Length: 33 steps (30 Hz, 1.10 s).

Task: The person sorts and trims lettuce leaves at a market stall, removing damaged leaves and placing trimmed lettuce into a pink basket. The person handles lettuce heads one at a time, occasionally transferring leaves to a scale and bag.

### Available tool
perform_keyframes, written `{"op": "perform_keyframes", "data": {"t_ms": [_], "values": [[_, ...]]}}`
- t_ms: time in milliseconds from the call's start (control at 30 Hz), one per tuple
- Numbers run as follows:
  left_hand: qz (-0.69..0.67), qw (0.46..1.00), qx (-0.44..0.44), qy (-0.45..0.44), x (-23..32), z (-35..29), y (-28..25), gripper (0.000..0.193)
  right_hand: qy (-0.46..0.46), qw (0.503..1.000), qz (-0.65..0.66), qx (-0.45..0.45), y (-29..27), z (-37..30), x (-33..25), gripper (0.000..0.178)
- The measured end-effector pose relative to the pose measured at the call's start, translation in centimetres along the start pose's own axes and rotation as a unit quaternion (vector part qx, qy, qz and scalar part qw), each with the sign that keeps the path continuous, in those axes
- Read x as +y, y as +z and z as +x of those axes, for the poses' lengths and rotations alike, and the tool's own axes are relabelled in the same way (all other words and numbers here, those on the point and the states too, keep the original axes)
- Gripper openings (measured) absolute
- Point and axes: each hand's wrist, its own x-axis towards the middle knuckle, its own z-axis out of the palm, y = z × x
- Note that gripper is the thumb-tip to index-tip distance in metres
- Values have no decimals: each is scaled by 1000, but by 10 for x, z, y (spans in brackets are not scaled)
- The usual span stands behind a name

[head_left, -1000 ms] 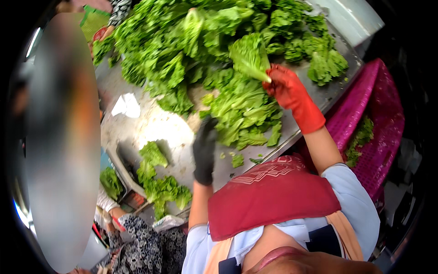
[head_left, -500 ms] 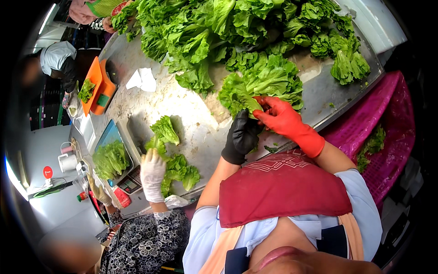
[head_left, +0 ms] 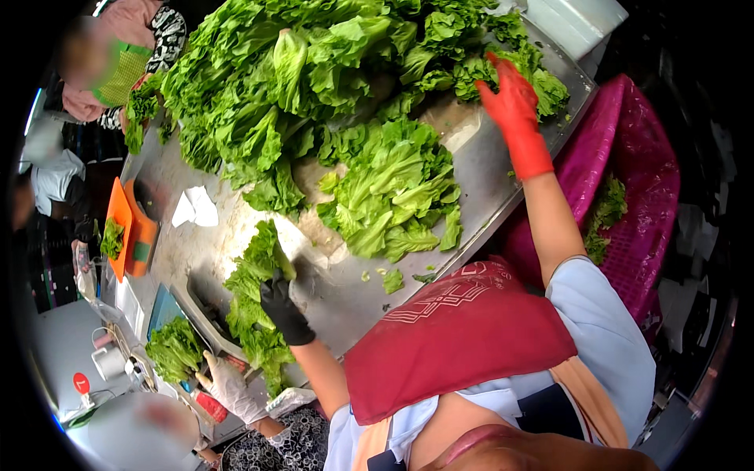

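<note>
Two gloved hands busy: left hand (head_left: 281, 308) grips a lettuce bunch (head_left: 259, 267) at the counter's (head_left: 503, 169) near edge, right hand (head_left: 514, 106) spread open over the lettuce pile (head_left: 314, 86). Loose leaves could easily slide off that edge.

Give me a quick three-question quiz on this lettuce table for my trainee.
1. True or false: the left hand, in a black glove, grips a lettuce bunch.
2. What colour is the glove on the right hand?
3. Where does the right hand reach? A) the pink crate B) the big lettuce heap at the table's far end C) the orange tray

Key: 1 true; 2 red; 3 B
</note>
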Motion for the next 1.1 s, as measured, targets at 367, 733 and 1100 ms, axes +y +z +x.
{"op": "perform_keyframes", "data": {"t_ms": [367, 733, 1100], "values": [[53, 990, -61, 114, 86, -9, 73, 40, 241, 710, 627, -209, -14, -19, 4, 50], [102, 917, -219, 318, 96, -35, 173, 63, 204, 572, 544, -579, -83, -86, -148, 57], [204, 912, -252, 253, 8, -43, 127, 58, 44, 736, 500, -455, -29, -120, -144, 28]]}}
